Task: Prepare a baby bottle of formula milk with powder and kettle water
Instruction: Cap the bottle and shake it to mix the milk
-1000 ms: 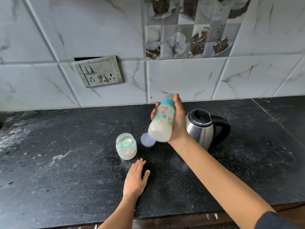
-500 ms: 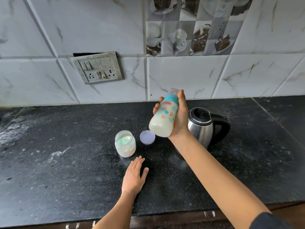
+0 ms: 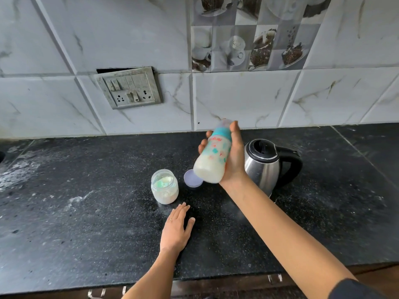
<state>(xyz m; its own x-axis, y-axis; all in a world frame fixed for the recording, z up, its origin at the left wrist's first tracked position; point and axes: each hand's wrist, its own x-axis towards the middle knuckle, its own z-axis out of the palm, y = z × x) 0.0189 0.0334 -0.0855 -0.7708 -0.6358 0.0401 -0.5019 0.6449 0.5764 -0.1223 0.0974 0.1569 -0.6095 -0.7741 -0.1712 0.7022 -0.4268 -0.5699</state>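
Milky-white bottle: baby bottle with teal collar and printed sides, tilted with its teat end up and away, held in the air above the counter, in front of the kettle.
Right hand: right hand wraps the bottle's side, fingers and thumb closed firmly around it.
Contents: pale liquid fills the lower part, so powder and water appear already in.
Step in hand: mixing, judged from the capped, tilted bottle held off the worktop.
Left hand: left hand lies flat and empty, palm down, on the black granite countertop.
Powder jar: clear formula jar stands open just left of the bottle's base, a green scoop inside.
Jar lid: pale lid lies beside the jar, partly hidden by the bottle.
Kettle: steel electric kettle stands right of the hand, lid shut.
Next move: likely checking for lumps, then standing the bottle upright; the jar wants its lid back on.
Backdrop: marble-look wall tiles and a switch panel.
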